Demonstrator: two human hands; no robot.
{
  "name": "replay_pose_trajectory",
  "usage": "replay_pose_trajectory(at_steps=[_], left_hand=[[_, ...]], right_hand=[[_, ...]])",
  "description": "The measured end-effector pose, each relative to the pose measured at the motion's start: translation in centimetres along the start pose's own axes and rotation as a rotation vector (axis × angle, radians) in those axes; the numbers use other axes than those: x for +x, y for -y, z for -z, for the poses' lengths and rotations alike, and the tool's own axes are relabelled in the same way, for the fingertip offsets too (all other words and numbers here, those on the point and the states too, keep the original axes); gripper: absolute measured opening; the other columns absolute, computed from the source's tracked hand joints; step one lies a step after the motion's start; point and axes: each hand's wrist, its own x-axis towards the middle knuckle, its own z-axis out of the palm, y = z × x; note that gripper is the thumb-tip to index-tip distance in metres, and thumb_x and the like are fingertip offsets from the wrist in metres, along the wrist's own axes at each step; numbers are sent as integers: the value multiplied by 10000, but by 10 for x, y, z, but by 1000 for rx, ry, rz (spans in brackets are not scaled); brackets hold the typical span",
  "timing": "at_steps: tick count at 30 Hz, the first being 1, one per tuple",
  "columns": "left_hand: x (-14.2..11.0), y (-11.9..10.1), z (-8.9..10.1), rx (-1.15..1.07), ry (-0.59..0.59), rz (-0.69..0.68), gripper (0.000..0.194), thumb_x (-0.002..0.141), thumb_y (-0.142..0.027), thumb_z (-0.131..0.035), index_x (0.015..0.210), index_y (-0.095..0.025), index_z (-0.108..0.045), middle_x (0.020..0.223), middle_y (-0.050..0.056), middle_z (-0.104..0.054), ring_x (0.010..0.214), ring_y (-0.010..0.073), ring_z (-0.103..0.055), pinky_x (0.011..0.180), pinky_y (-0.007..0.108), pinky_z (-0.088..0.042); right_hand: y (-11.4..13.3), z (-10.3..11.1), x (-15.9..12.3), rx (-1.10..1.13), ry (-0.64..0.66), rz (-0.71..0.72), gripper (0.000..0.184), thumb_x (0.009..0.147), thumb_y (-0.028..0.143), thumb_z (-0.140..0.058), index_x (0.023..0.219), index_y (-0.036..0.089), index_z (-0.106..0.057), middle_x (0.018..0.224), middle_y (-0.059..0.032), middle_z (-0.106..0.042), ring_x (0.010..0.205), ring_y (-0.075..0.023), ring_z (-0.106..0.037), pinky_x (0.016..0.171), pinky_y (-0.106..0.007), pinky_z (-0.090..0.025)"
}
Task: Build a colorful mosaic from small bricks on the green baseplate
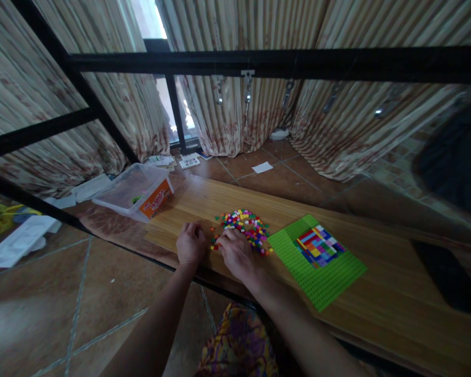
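A loose pile of small colourful toy bricks [255,230] lies on the wooden board [208,193]. At its near left edge, my right hand [235,251] reaches down with bent fingers drawn together; anything between the fingertips is hidden. My left hand [191,244] rests on the board just left of the pile, its fingers curled in, and I cannot see what is inside. Right of the pile lies a green baseplate [317,288], set at an angle. A multicoloured patch of joined bricks [320,246] covers part of its upper half.
A clear plastic box [121,191] with an orange label stands at the board's left end, a small green piece inside. Toward the right end lies a dark flat object [449,275]. A black metal bar [275,63] crosses above, before striped curtains [235,115].
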Motion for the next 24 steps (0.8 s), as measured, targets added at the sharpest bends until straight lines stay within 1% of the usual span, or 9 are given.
replay_pose_trajectory(at_steps=[5, 11, 16, 20, 24], left_hand=[[0, 0, 0, -6, 2, -4, 178, 822, -204, -480, 822, -201, -658, 884, 45, -642, 815, 163, -604, 710, 256, -425], [0, 1, 0, 5, 0, -14, 186, 829, -208, -470, 821, -206, -656, 873, 36, -636, 771, 152, -590, 672, 253, -410], [0, 0, 1, 2, -3, -15, 189, 826, -205, -470, 829, -204, -659, 883, 41, -637, 785, 152, -591, 679, 251, -410], [0, 0, 1, -7, -2, -12, 181, 815, -202, -481, 832, -202, -661, 880, 42, -642, 783, 155, -595, 687, 253, -417], [0, -1, 2, -11, 2, -17, 187, 820, -209, -475, 834, -202, -662, 886, 43, -644, 793, 159, -600, 694, 253, -422]], right_hand=[[1, -2, 0, -60, 23, -12, 115, 875, 118, -549, 870, 189, -639, 917, -60, -591, 936, -208, -490, 826, -322, -404], [5, 1, -6, -106, 8, -17, 137, 900, 107, -504, 857, 189, -604, 904, -50, -593, 895, -207, -476, 806, -320, -386], [9, 3, -14, -141, 27, 23, 142, 912, 127, -500, 843, 199, -600, 869, -37, -600, 867, -210, -470, 779, -329, -376], [12, 1, -18, -157, 3, 18, 168, 922, 145, -488, 819, 215, -602, 845, -40, -605, 877, -220, -476, 772, -341, -382], [19, 1, -25, -116, -39, -14, 151, 921, 140, -490, 896, 211, -621, 873, -55, -618, 901, -223, -512, 807, -349, -411]])
